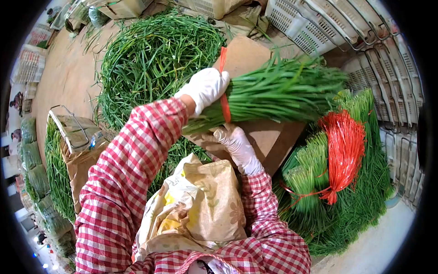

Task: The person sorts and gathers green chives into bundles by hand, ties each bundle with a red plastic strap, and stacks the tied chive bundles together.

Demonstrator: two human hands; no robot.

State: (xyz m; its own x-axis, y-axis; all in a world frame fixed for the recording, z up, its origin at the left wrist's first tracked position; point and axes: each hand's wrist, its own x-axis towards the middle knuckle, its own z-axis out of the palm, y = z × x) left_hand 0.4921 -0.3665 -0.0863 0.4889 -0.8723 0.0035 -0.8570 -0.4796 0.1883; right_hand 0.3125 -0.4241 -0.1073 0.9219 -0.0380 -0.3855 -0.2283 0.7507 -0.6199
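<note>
A bundle of green chives lies across a brown board, its loose ends pointing right and slightly blurred. Round it runs a red tie strip, with one end sticking up above. My left hand, in a white glove, is closed over the bundle just left of the strip. Below the bundle, my right hand, also gloved, has its fingers bent up at the underside near the strip's lower edge. What its fingertips hold, if anything, is hidden.
A large heap of loose chives lies beyond my left arm. On the right, a hank of red strips rests on tied chives. White plastic crates stand at back right. A filled crate sits at left.
</note>
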